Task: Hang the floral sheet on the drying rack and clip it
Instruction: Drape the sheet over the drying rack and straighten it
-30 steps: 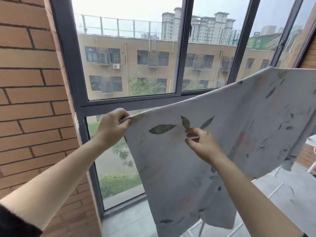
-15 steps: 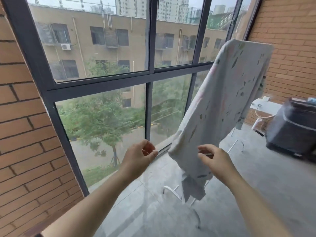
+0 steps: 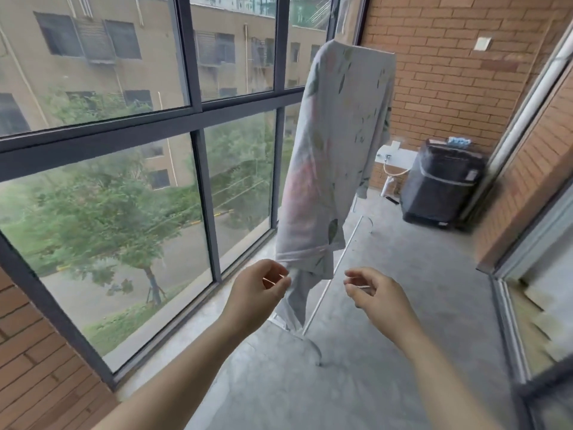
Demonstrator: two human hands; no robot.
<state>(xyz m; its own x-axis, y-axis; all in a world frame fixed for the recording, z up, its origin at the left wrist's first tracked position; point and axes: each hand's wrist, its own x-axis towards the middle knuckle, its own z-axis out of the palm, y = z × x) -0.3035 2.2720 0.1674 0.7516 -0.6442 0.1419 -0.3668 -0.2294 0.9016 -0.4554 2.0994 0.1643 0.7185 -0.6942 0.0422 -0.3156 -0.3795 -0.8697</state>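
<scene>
The floral sheet, pale with green leaves and pink patches, hangs draped over the top of the white drying rack. Only the rack's slanted tube and floor foot show below the cloth. My left hand is at the sheet's lower hem, its loosely curled fingertips touching the edge. My right hand hovers just right of the hanging end, apart from the cloth, fingers loosely curled and holding nothing. No clip is visible.
A large dark-framed window runs along the left, close behind the rack. A covered dark washing machine stands at the far brick wall. A sliding door frame borders the right. Grey concrete floor lies underfoot.
One second ago both hands held the sheet spread high. They let it go, and it now hangs narrow on the rack. My view turned right; the left hand came up to the hem.
</scene>
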